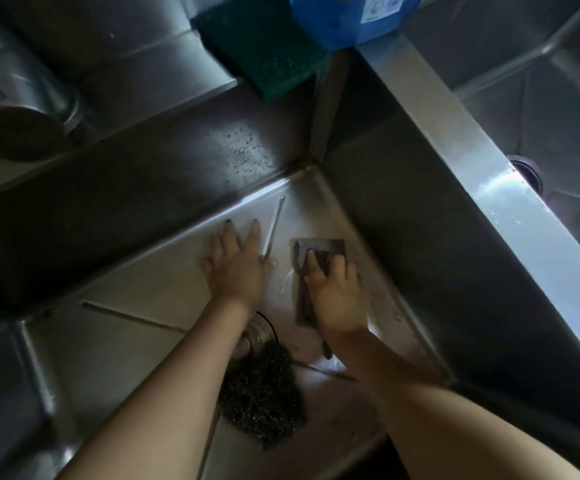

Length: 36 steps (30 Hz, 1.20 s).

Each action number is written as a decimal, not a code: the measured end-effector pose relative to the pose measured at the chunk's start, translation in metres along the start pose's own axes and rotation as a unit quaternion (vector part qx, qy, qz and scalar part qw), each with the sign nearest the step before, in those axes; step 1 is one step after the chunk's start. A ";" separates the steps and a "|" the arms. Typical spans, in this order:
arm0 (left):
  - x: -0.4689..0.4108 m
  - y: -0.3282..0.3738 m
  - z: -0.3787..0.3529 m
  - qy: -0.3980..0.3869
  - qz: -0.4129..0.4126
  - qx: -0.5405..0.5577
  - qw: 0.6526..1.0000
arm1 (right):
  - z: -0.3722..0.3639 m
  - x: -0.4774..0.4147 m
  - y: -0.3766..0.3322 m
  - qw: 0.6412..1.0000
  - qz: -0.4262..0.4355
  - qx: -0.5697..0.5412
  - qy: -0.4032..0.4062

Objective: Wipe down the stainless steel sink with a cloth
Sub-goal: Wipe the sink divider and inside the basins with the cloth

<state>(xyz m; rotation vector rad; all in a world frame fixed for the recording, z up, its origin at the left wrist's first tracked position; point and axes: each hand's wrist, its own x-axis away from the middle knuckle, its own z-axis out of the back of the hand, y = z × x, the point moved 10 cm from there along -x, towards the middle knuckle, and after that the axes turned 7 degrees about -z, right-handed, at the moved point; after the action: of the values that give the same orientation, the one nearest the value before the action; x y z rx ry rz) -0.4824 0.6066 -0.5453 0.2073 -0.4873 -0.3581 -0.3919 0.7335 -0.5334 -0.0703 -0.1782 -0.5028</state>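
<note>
Stainless steel sink (163, 271), head view, dim light, looking down into the left basin. Landmark: the drain (259, 332) in the basin floor, partly hidden by the left forearm.

- Cloth (321, 252): brownish-grey, flat on the basin floor beyond the drain and a little to its right, close to the back right corner.
- Right hand (337, 296): on top of the cloth, fingers bent over it and pressing it to the steel; grip holds the cloth.
- Left hand (236, 268): beyond the drain, slightly left, palm down on bare steel, fingers straight and spread, holding nothing.
- Steel wool scourer (262, 400): dark tangled wad, just on the near side of the drain, touching its edge.
- Water droplets on the back wall, beyond the drain.
- Green scouring pad (264, 50) and blue bottle (350, 19): far beyond the drain, up on the back ledge, side by side.
- Second basin (541, 98): right of the drain, past the bright divider (482, 168).
</note>
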 end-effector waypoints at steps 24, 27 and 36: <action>-0.006 -0.001 -0.020 -0.049 0.011 0.025 0.998 | 0.017 -0.098 -0.026 0.997 0.020 0.077 -0.012; -0.006 0.000 -0.021 -0.056 0.007 0.019 0.998 | 0.012 -0.081 -0.011 0.996 -0.007 0.091 -0.018; -0.004 0.000 -0.019 -0.074 0.000 0.018 0.997 | 0.007 0.002 0.039 0.996 -0.067 0.065 -0.015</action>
<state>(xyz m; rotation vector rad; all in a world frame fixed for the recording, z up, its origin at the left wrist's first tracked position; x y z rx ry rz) -0.4759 0.6100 -0.5633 0.2171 -0.6400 -0.3672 -0.3724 0.7676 -0.5266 0.0624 -0.2451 -0.6225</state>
